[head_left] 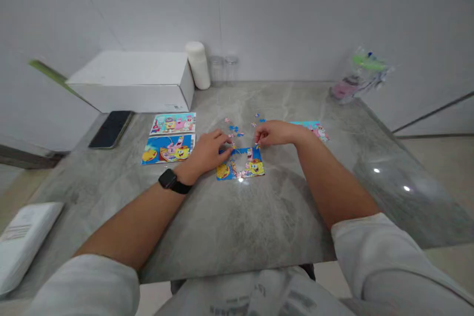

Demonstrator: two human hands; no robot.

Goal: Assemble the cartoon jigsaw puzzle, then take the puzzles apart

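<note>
A partly assembled cartoon jigsaw puzzle (223, 173) lies on the table, with a gap in its middle where grey shows through. My left hand (210, 152), a black watch on its wrist, rests at the puzzle's upper left edge, thumb and index finger stretched out and slightly apart. At the upper right corner, my right hand (273, 133) pinches a small puzzle piece (257, 146) between its fingertips. Several loose puzzle pieces (234, 129) in blue and pink are scattered just beyond the puzzle, between both hands.
Two cartoon picture cards (172, 149) lie left of my left hand, beside a phone (111, 129). Another card (319, 131) is partly behind my right forearm. Along the wall stand a white box (129, 96), a white bottle (198, 66), two glasses (231, 70) and a plastic bag (359, 76).
</note>
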